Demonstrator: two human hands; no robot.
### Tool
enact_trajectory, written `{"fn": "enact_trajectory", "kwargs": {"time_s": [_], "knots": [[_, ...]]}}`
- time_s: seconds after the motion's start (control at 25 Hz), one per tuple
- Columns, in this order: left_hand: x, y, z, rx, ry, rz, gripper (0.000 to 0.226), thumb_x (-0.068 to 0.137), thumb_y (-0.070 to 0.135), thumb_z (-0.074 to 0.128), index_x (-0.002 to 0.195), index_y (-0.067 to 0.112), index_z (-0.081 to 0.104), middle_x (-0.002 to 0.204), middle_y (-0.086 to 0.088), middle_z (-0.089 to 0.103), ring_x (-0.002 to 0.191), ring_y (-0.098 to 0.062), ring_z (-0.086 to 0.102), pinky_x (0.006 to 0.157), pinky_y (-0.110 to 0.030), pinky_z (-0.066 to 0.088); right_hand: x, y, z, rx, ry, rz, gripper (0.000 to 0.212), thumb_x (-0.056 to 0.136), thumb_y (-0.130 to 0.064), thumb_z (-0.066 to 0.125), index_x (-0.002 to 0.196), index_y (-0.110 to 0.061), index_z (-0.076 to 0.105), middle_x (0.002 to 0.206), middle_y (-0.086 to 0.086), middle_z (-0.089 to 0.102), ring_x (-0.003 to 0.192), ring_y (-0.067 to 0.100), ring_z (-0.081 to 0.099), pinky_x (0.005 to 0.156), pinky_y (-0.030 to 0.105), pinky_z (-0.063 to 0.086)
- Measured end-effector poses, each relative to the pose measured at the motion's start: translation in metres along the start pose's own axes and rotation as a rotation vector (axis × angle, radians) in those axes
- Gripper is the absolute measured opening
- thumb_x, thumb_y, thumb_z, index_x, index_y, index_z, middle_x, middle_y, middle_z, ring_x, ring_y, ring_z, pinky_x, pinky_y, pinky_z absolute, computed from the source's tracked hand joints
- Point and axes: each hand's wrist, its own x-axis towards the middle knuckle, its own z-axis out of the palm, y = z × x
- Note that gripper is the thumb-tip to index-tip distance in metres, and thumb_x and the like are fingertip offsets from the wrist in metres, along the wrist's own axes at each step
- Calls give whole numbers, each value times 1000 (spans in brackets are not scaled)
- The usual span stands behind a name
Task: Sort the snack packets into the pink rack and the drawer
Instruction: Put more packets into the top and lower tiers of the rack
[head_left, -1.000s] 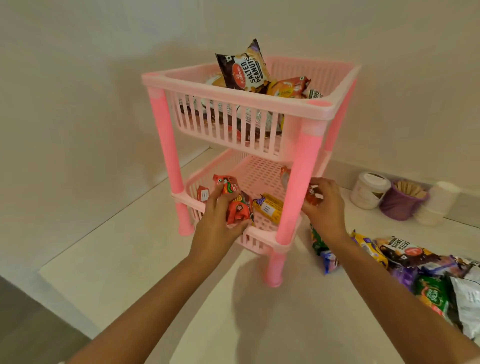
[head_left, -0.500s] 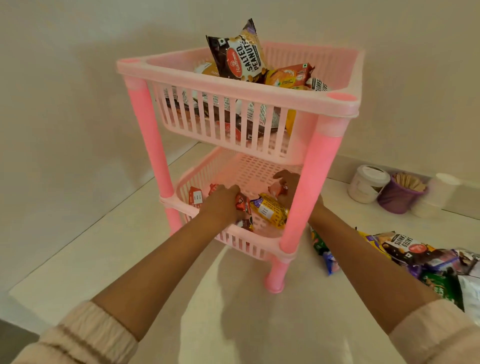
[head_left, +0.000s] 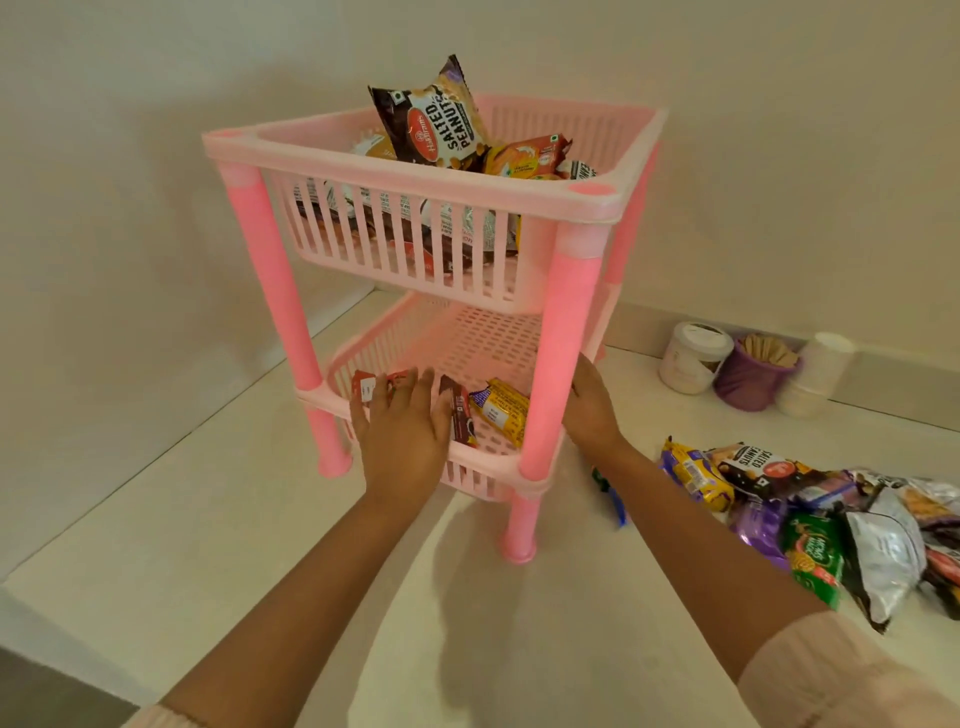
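Presently, the left hand (head_left: 402, 434) lies flat, fingers straight, over small red snack packets (head_left: 370, 384) at the front edge of the two-tier pink plastic rack (head_left: 441, 192); the right hand (head_left: 589, 402) is relaxed and empty, fingertips hidden behind the corner post (head_left: 558, 364). More loose foil packets (head_left: 810, 509) crowd the counter's right edge, partly cut off.

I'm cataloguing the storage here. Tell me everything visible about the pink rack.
The pink plastic two-tier rack stands upright on a pale counter near a wall corner. Four round, darker pink posts carry two pale pink baskets with slotted walls. The upper basket is heaped with snack packets; the lower one, with a perforated floor, holds a few near its front. The left hand reaches over the lower front rim; the right hand is beside the front post.
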Motion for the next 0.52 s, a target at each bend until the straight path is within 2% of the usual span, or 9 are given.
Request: {"fn": "enact_trajectory", "kwargs": {"time_s": [0.12,0.2,0.28,0.36,0.52], "knots": [[-47,5,7,-178,85,43,59,92,44,15,145,21,28,156,-2,19,145,-21,4,114,-50,7,-41,12,3,60,18,-62,36,96,-3,34,128,-6,50,150,13,32,142,20,20,117,25,12],[-87,16,19,-313,48,-8,63,90,50,17,147,27,5,156,4,-2,144,-15,-8,114,-42,1,-72,15,6,126,29,-37,39,98,-13,35,136,-14,42,153,5,26,141,8,17,115,18,14],[-132,33,36,-411,-77,-92,63,92,51,25,140,32,-12,152,8,-15,144,-13,-10,115,-37,-5,-106,22,5,104,-7,10,44,98,-25,38,141,-26,32,151,-11,26,139,0,19,115,21,17],[-173,51,54,-420,-212,-89,68,95,37,39,135,30,-16,149,8,-17,144,-15,-11,116,-36,-4,-141,34,-1,-14,-72,-17,46,98,-32,40,142,-31,28,148,-19,23,140,0,17,114,22,18],[-204,91,76,-391,-332,153,68,94,30,44,137,28,-8,148,8,-17,140,-12,-16,112,-26,-7,-194,66,-38,-193,-35,29,46,95,-27,46,140,-27,34,151,-14,22,142,3,13,115,24,18]]}}
